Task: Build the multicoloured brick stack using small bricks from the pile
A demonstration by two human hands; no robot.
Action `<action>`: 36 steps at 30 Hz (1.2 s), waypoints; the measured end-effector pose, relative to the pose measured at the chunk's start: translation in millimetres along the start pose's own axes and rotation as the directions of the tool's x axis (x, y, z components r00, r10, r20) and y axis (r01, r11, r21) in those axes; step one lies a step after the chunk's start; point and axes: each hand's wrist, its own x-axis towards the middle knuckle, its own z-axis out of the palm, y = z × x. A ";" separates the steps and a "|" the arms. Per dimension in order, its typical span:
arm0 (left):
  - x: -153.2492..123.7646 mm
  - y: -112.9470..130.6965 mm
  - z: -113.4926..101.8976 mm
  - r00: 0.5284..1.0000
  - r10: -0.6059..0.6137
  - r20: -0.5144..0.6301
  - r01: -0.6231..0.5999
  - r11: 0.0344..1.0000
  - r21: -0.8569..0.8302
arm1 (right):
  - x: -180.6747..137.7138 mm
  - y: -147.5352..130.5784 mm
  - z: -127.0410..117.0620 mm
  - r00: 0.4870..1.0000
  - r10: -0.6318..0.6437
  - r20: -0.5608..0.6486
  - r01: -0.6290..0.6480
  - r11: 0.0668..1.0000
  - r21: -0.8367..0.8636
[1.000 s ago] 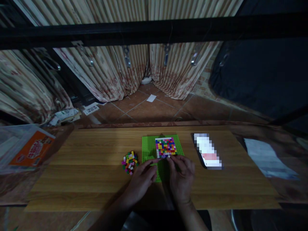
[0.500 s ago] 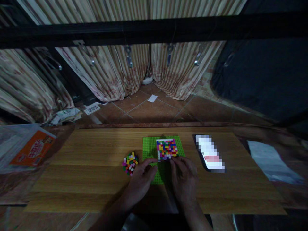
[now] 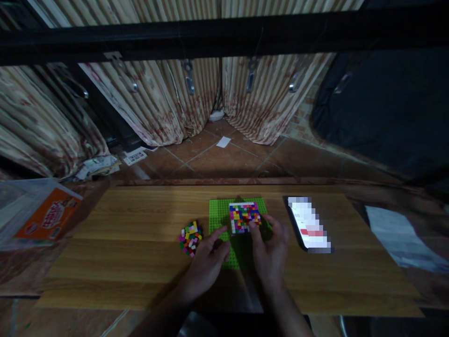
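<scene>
A block of small multicoloured toy bricks (image 3: 244, 215), with white rows along its far and left edges, sits on the green studded baseplate (image 3: 218, 211). My left hand (image 3: 206, 252) is beside the block's near left corner, its index finger stretched out and its thumb apart, with nothing seen between them. At the near right corner, my right hand (image 3: 270, 248) has its thumb against the front of the block and its fingers at the right side. The near part of the baseplate is partly hidden by both hands.
A pile of loose coloured bricks (image 3: 191, 238) lies left of the baseplate on the wooden table (image 3: 133, 234). To the right rests a phone (image 3: 308, 224) with a lit, blurred screen. Clear plastic with an orange label (image 3: 49, 215) is at the far left, a pale plastic sheet (image 3: 400, 234) at the far right.
My right thumb and fingers have moved up and spread round the block's near right corner. My left fingertips have drawn slightly away from the front edge. The view has shifted a little.
</scene>
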 end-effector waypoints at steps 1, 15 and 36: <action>-0.1 0.2 0.4 1.000 0.007 0.012 -0.007 1.000 0.016 | 0.1 1.2 1.9 1.000 0.007 0.017 -0.007 1.000 0.007; 0.9 -1.8 6.9 0.993 0.073 0.096 -0.084 0.990 0.117 | -4.0 3.0 9.4 0.976 0.184 0.112 -0.201 0.966 0.165; -36.6 1.8 -20.5 0.944 -0.322 0.078 0.294 0.704 -0.647 | -53.5 -34.6 -26.4 0.961 -0.204 0.187 0.183 0.975 0.124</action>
